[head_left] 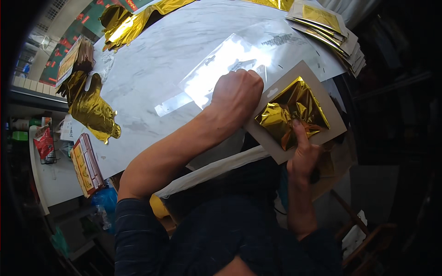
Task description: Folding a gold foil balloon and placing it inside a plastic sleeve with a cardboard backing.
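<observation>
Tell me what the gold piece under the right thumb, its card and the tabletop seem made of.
Gold piece: shiny metallic foil or coated film, judging by sharp creases and bright glints. Card: probably cardboard, being flat, matte and grey-beige. Tabletop: smooth, grey-veined white, perhaps stone or a printed imitation; I can't tell which.

The right hand [307, 155] held a grey card [268, 144] bearing folded gold foil [306, 101]. The left hand [237, 94] curled near a clear sleeve [199, 79].

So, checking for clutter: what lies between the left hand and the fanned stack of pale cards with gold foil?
In the head view, clear flat plastic packaging lies there on the grey-veined white tabletop.
</observation>
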The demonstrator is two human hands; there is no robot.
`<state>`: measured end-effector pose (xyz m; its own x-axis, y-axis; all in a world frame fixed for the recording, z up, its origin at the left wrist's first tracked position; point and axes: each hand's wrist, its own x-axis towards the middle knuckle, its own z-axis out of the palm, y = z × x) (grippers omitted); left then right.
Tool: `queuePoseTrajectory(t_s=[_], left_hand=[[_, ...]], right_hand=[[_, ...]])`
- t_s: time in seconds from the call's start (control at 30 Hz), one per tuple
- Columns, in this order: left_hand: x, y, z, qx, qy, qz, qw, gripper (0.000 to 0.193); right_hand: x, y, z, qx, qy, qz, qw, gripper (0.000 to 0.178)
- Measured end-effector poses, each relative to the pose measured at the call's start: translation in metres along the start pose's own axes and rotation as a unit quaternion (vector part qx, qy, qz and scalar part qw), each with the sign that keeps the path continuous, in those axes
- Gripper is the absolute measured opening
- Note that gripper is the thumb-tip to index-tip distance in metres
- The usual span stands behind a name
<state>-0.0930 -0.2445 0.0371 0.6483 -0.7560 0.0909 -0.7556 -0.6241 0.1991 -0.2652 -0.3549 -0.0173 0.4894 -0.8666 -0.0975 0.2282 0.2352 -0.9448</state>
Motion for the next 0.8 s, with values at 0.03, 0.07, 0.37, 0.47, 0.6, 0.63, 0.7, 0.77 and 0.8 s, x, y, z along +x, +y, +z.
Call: queuePoseTrajectory(t_s=[0.03,0.07,0.37,0.47,0.6,0.63,0.7,0.77,0.8], left_hand=[[0.006,0.001,0.001,-0.001,0.009,0.013,1.0,0.016],[0.01,0.002,0.001,-0.022,0.012,0.013,1.0,0.017],[0.03,0.004,0.016,-0.032,0.119,0.022,0.992,0.011],[0.035,0.003,0.017,0.008,0.145,0.075,0.987,0.009],[0.041,0.001,0.019,0.019,0.169,0.106,0.98,0.007],[0.042,0.001,0.019,0.022,0.176,0.112,0.978,0.006],[0.044,0.004,0.016,0.024,0.185,0.12,0.975,0.006],[0.047,0.007,0.013,0.028,0.187,0.117,0.975,0.006],[0.049,0.007,0.013,0.028,0.187,0.118,0.975,0.006]], right_hand=[[-0.004,0.001,-0.001,0.0,-0.021,0.025,0.999,0.042],[-0.007,0.004,-0.002,0.002,-0.035,0.04,0.999,0.04],[-0.003,0.013,-0.007,0.024,-0.054,0.18,0.982,0.039],[0.0,0.013,-0.006,0.012,-0.057,0.186,0.981,0.035],[0.005,0.012,-0.004,0.025,-0.071,0.187,0.979,0.035],[0.007,0.012,-0.004,0.025,-0.076,0.191,0.978,0.034],[0.01,0.011,-0.003,0.026,-0.079,0.195,0.977,0.032],[0.012,0.006,-0.001,0.017,-0.079,0.182,0.98,0.032],[0.012,0.005,0.0,0.017,-0.078,0.18,0.98,0.032]])
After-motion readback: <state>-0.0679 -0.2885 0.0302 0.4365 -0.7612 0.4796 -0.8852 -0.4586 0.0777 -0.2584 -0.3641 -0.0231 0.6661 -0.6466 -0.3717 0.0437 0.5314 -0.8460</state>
